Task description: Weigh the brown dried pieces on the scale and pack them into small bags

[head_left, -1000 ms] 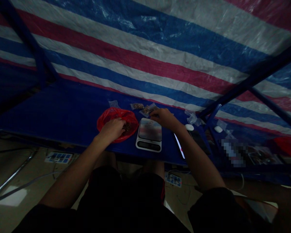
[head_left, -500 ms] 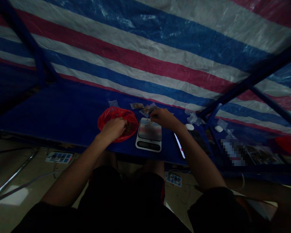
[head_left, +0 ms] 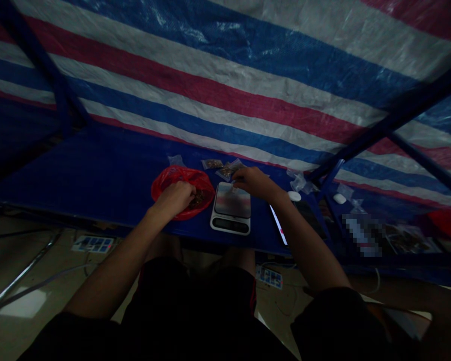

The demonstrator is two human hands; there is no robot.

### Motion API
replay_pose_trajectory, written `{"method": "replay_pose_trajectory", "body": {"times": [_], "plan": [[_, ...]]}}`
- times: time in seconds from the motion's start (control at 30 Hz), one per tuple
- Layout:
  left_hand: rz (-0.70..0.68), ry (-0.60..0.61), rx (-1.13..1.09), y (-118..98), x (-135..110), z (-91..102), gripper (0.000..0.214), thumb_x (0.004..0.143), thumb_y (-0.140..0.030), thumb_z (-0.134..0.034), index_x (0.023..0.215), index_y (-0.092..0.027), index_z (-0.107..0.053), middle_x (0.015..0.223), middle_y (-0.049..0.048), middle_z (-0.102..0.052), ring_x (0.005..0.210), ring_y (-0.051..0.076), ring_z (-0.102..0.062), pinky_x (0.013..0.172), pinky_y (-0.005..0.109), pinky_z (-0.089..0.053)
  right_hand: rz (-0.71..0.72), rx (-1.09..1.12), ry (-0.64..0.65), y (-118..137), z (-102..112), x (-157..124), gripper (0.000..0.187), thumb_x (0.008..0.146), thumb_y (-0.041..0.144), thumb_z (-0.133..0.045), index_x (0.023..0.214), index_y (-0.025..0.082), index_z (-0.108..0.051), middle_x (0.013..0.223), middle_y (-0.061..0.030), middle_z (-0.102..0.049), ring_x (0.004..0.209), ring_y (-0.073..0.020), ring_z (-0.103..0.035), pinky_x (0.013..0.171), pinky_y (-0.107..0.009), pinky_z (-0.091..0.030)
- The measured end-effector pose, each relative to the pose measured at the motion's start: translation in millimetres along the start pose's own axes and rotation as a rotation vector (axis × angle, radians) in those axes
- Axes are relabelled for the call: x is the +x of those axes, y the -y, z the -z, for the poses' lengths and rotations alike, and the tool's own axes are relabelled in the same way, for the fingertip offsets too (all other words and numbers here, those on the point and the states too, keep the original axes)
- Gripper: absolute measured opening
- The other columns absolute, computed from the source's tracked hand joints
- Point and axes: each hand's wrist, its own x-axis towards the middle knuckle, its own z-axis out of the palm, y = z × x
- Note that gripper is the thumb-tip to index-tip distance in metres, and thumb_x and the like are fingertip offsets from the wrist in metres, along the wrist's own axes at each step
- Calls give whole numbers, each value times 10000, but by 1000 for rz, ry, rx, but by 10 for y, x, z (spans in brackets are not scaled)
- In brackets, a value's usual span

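Right grip hangs over the blue table (striped tarp behind).

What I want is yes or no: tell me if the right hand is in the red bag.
No, the left hand is in the red bag, while the right hand is at the far edge of the scale.

Red bag: thin crinkled plastic, soft sheen. Scale: smooth plate, mirror-like, striped reflection; white casing plastic-looking. Small far bags: clear glossy plastic. Far tarp: creased plastic sheeting, shiny patches. Near left rod: polished metal. Floor: smooth, glossy.
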Motion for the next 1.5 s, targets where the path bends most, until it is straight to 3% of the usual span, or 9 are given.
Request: {"method": "replay_pose_trajectory", "body": {"times": [0.43, 0.63, 0.83, 0.93, 1.07, 1.2, 1.3, 1.4, 1.5], "plan": [[107, 26, 16, 227, -95, 46, 248, 972, -221, -609, 1103, -234, -818, 1167, 94, -831, 1093, 278, -777, 857, 314, -556, 8, -3, -35, 8, -20, 23, 32, 885, 131, -781, 883, 163, -776, 934, -79, -789, 872, -209, -698, 768, -302, -454], [123, 15, -17, 275, -124, 69, 239, 972, -211, -600, 1025, -245, -831, 1105, 80, -843, 1048, 275, -787, 836, 312, -562, -43, -26, -45, 59, 5, 16, 117, 910, 173, -760, 1023, 203, -774, 1044, -71, -803, 940, -224, -716, 769, -308, -462], [113, -1, 11, 256, -167, 82, 235, 970, -233, -626, 1044, -268, -846, 1086, 78, -843, 1080, 266, -775, 921, 310, -578, -74, -85, -58, 189, 27, 31, 170, 1016, 238, -636, 1091, 229, -788, 1082, -69, -822, 977, -233, -730, 814, -317, -482], [94, -8, 46, 232, -172, 97, 255, 976, -254, -625, 1129, -239, -828, 1223, 112, -806, 1184, 301, -741, 982, 354, -573, 8, -121, -56, 389, -94, 100, 244, 1048, 215, -562, 1114, 201, -797, 1159, -94, -816, 1052, -242, -725, 898, -330, -493], [69, -13, 73, 211, -147, 82, 344, 987, -336, -629, 1266, -191, -771, 1354, 148, -738, 1265, 327, -697, 1045, 395, -555, 156, -276, 105, 738, -432, 267, 260, 1024, 247, -619, 1165, 127, -801, 1181, -178, -801, 1204, -326, -682, 1029, -404, -485], [32, 0, 102, 190, -128, 42, 376, 990, -315, -610, 1327, -198, -731, 1417, 147, -695, 1282, 340, -682, 992, 400, -576, 163, -368, 158, 936, -669, 406, 334, 1047, 154, -484, 1169, 71, -783, 1213, -233, -780, 1240, -344, -673, 1047, -441, -480], [22, 13, 90, 168, -125, 35, 323, 996, -263, -597, 1272, -199, -751, 1372, 136, -715, 1223, 314, -712, 975, 369, -571, 156, -333, 162, 895, -597, 411, 380, 1047, 106, -432, 1186, 113, -785, 1196, -198, -798, 1178, -306, -712, 1021, -404, -480], [26, 19, 63, 155, -120, 49, 286, 987, -242, -618, 1230, -215, -766, 1334, 119, -739, 1222, 301, -717, 986, 343, -560, 127, -294, 102, 762, -406, 354, 318, 1049, 193, -525, 1220, 153, -791, 1195, -173, -807, 1158, -296, -721, 1031, -384, -468], [27, 21, 68, 158, -109, 60, 282, 978, -240, -632, 1224, -209, -765, 1314, 126, -746, 1227, 310, -716, 990, 353, -560, 144, -316, 126, 672, -318, 309, 275, 1010, 214, -614, 1188, 153, -815, 1191, -173, -808, 1198, -325, -701, 1060, -415, -454]]}}
